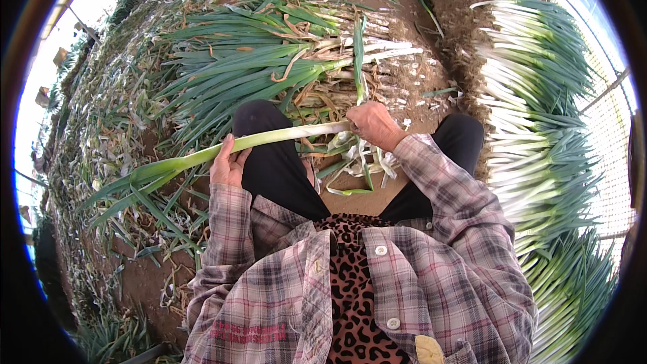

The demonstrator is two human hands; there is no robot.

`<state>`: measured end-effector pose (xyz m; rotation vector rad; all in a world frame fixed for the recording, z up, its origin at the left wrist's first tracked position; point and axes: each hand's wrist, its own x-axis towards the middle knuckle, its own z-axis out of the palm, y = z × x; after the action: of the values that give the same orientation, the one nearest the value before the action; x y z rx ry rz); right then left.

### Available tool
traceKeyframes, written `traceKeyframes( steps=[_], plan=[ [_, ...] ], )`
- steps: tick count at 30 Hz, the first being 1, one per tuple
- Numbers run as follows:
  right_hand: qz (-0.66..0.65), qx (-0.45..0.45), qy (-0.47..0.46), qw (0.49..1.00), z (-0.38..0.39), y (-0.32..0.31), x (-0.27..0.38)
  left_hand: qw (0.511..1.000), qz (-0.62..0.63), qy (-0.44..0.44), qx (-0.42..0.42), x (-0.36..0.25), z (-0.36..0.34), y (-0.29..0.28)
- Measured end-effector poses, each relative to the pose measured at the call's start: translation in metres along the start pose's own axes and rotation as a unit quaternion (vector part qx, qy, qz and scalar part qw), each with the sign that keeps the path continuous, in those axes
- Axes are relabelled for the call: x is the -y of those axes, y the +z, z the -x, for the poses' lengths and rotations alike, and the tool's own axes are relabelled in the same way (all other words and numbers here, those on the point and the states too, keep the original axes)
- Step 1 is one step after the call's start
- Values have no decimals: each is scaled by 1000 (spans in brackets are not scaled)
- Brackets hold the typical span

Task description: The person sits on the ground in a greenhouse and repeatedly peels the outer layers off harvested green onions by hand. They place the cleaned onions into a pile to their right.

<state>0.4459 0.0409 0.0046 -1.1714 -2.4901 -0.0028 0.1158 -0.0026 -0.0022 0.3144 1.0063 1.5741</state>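
Observation:
One long green onion (283,136) spans my lap, its green leaves toward the left and its white end toward the right. My left hand (229,163) holds the stalk where the white turns to green. At the white end, my right hand (375,124) is closed around the tip, which its fingers hide. A loose green outer leaf (358,47) stretches upward from beside my right hand; whether the fingers grip it too, I cannot tell. Below that hand, peeled pale strips (377,164) lie on the soil between my knees.
Unpeeled green onions with dry brown leaves lie in a pile (249,61) ahead of me. Along the right runs a long row of clean white-stalked onions (526,108). Leaf scraps (114,135) cover the ground at left. A mesh wall (613,148) stands beyond the row.

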Motion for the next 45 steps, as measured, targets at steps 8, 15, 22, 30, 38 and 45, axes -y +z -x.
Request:
traceKeyframes(
  steps=[8,15,22,30,38,45],
  plan=[
    [-347,-21,189,918,13,0,-21,998,25,-18,51,-1,-1,-5],
    [-233,36,54,970,17,-9,-12,997,36,-16,67,-2,2,-3],
    [-129,8,16,991,22,6,-1,995,44,-21,88,-2,-1,-9],
    [-91,-51,1,995,25,13,6,995,54,-27,81,-2,1,-8],
    [-542,-179,484,663,16,-11,-37,989,92,-36,114,-2,0,-18],
    [-471,-127,422,764,39,-24,-79,984,117,-24,135,0,-2,-29]
  ],
)
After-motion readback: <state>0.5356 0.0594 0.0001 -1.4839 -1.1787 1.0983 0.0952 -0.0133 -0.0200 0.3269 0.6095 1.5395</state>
